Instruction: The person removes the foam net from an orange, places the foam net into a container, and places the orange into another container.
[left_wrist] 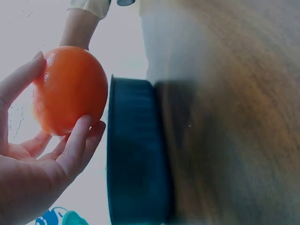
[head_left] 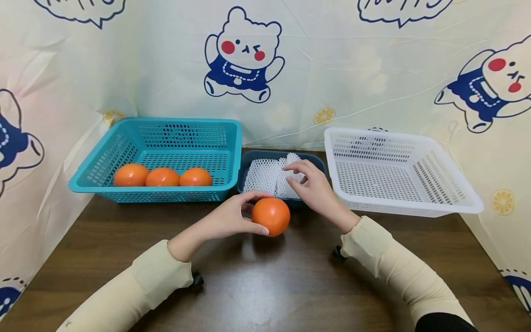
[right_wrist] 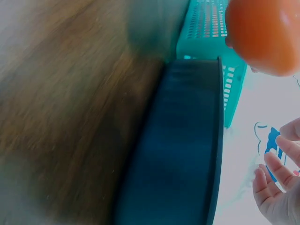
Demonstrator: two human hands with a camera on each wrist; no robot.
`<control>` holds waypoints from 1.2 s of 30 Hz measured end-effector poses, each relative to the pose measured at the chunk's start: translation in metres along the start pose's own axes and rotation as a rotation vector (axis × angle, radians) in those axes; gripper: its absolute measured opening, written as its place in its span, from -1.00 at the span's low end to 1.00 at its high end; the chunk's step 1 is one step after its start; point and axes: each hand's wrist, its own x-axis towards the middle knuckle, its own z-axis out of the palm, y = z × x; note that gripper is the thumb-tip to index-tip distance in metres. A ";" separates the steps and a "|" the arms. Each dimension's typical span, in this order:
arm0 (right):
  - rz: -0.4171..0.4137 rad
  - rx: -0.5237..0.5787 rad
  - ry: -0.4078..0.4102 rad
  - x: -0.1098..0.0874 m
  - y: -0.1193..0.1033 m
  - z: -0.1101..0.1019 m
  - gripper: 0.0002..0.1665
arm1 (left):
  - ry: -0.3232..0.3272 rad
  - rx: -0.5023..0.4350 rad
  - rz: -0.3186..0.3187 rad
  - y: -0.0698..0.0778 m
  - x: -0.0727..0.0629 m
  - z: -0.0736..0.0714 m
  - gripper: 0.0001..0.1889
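My left hand (head_left: 232, 216) grips an orange (head_left: 271, 216) between thumb and fingers, off the table, in front of a small dark blue bin (head_left: 296, 202). In the left wrist view the orange (left_wrist: 70, 91) is held by the fingertips, beside the bin's wall (left_wrist: 136, 150). My right hand (head_left: 313, 186) hovers above that bin with fingers loosely bent and nothing held. White foam net sleeves (head_left: 262, 175) lie in the bin, just left of and beneath the right fingers. In the right wrist view the empty right hand (right_wrist: 281, 187) shows at the lower right.
On the left, a teal basket (head_left: 186, 196) holds several oranges (head_left: 162, 177) along its near side. A white basket (head_left: 408, 205) stands to the right of the bin. Behind them hangs a printed cloth (head_left: 298, 83). All stand on a dark wooden table (head_left: 265, 286).
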 end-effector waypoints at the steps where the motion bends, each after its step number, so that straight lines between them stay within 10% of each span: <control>1: -0.001 0.004 -0.003 0.000 -0.001 0.001 -0.71 | 0.006 -0.005 -0.001 0.001 -0.001 -0.001 -0.26; 18: -0.029 0.121 -0.051 0.017 -0.025 0.023 -0.66 | 0.193 -0.003 -0.040 0.012 -0.011 -0.029 -0.27; 36: 0.151 0.299 -0.135 0.035 -0.033 0.053 -0.61 | 0.370 0.006 -0.066 0.016 -0.032 -0.068 -0.24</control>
